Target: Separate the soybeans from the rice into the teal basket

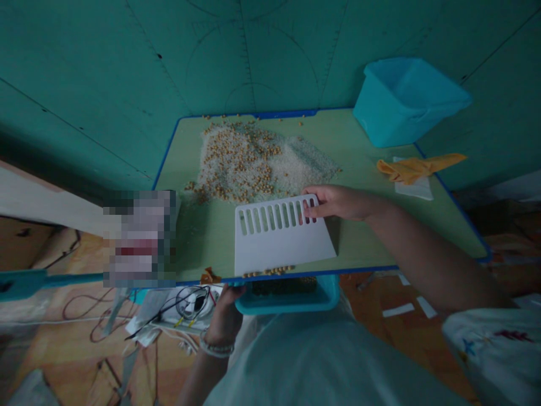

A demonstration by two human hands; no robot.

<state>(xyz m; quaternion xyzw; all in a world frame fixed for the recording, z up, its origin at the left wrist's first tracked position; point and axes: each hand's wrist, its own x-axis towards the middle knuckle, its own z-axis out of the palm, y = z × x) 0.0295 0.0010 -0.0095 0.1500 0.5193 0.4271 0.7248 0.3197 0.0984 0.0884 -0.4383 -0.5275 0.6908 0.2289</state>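
Observation:
My right hand grips the slotted top edge of a white plastic scraper that stands on the green table, its lower edge near the table's front rim. A row of yellow beans lies along that lower edge. My left hand holds a teal bin just under the front edge of the table, below the scraper. A heap of white rice mixed with yellow beans is spread over the far middle of the table.
A larger teal bin stands at the table's far right corner. An orange cloth lies on a white sheet beside it. A blurred-out object sits at the left edge. Cables and a power strip lie on the floor.

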